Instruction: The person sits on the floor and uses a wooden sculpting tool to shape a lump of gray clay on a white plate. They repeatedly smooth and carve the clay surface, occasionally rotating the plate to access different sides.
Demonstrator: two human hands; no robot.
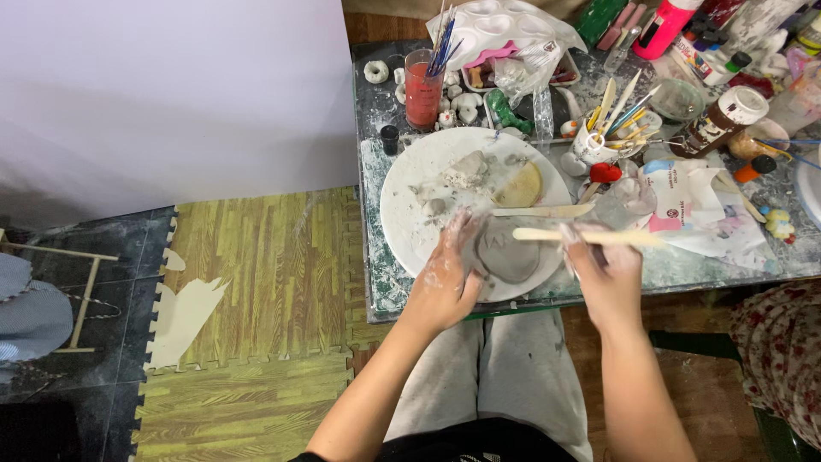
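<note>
- Cluttered desk [684,267], paint-smeared, stands over a wood-grain foam floor mat [248,291].
- Left hand [446,278], dusted white, grip curled round the left side of a grey clay slab [509,254] on the round white board [406,184] at the desk's near edge.
- Right hand [603,269], grip closed on a wooden tool [581,235] lying across above the slab.
- Brown bottle [717,120], white cap and label, lies near the far right corner; a pink bottle [665,27] stands at the far edge.
</note>
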